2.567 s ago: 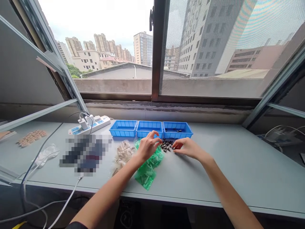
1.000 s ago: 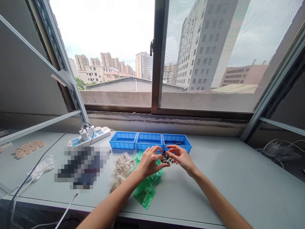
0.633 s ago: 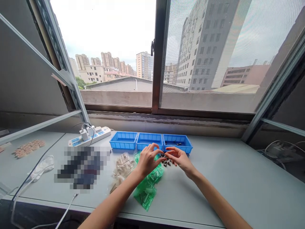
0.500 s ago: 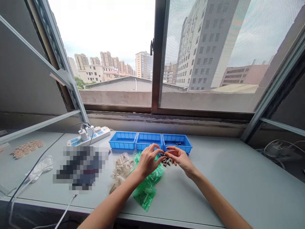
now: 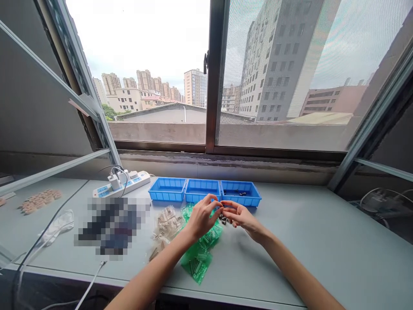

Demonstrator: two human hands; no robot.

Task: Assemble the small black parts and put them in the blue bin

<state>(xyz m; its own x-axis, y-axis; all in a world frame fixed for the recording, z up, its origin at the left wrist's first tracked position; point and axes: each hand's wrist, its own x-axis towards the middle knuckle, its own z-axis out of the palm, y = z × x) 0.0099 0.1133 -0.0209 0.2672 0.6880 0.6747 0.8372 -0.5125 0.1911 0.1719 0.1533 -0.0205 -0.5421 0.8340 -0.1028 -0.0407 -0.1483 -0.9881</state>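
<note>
My left hand [image 5: 204, 216] and my right hand [image 5: 241, 217] meet fingertip to fingertip just in front of the blue bins. Both are closed in a pinch, and whatever sits between the fingers is too small to make out. Small dark parts [image 5: 223, 219] lie on the table beneath my right hand, partly hidden by it. Under my left hand and forearm are green plastic bags [image 5: 198, 262] with slim pieces inside. Clear bags of light metallic-looking pieces [image 5: 167, 224] lie to their left. The right blue bin [image 5: 256, 201] holds a few dark parts.
The middle blue bin [image 5: 201, 185] and left blue bin [image 5: 166, 196] stand in the same row. A white power strip [image 5: 138, 180] with plugs lies left of them. Cables cross the left side, near a white bundle [image 5: 60, 226] and a pile of beige pieces [image 5: 40, 201].
My right hand has shifted slightly left, and its fingers now overlap the left fingertips more closely. The bags and bins stay in place; the view has moved a little.
</note>
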